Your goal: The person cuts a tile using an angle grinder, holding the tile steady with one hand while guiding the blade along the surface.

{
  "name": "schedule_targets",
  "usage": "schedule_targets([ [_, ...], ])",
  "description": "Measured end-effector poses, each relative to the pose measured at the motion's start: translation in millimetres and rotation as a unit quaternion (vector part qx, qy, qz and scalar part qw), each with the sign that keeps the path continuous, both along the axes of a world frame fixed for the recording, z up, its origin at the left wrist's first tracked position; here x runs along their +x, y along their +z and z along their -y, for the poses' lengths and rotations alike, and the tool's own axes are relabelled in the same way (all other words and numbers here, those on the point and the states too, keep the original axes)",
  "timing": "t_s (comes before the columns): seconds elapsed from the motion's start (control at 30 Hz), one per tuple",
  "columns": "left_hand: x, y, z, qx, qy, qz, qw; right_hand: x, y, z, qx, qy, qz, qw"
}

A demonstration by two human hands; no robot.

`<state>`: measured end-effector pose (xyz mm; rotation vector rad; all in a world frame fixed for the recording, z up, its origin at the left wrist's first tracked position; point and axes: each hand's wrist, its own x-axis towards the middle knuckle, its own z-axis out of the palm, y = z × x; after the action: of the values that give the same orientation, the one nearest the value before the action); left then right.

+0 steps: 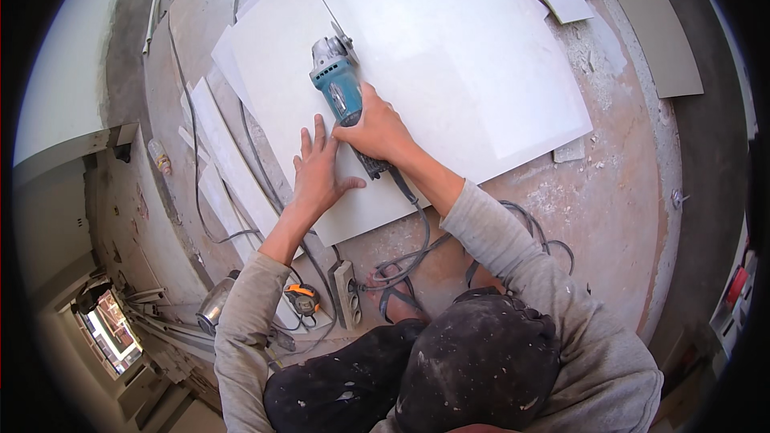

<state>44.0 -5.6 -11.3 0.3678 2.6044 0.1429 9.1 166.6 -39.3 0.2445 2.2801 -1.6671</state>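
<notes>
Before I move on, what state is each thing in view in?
Right hand: closed around the angle grinder.
Left hand: open, fingers spread, over the white panel.
Angle grinder: held; whether it is running, cannot tell.
White panel: lying flat, a dark line leading away from the disc.
Grinder cord: slack, curving.
Socket block: sockets facing picture right.
Tape measure: beside the socket block, in neither hand.

From my remote place I see a reddish floor [618,273], dusty and marked with pale spots. On the far left I see a white wall [68,64] with a grey band [132,40] along it. A bright opening [112,333] shows on the near left.
</notes>
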Motion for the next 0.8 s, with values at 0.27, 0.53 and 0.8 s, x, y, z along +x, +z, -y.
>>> schedule_targets([
  [0.27, -1, 8, 0, -0.004, 0.003, 0.004, 1.000, 4, 9, -3, -0.029, 0.030, 0.027, 0.999],
  [0.53, 0, 5, -1, 0.022, 0.011, 0.012, 1.000, 12, 3, -3, -0.009, -0.003, -0.001, 1.000],
  [0.8, 0, 5, -4, 0.010, 0.006, 0.008, 1.000, 18, 4, -5, -0.010, -0.007, -0.003, 1.000],
])
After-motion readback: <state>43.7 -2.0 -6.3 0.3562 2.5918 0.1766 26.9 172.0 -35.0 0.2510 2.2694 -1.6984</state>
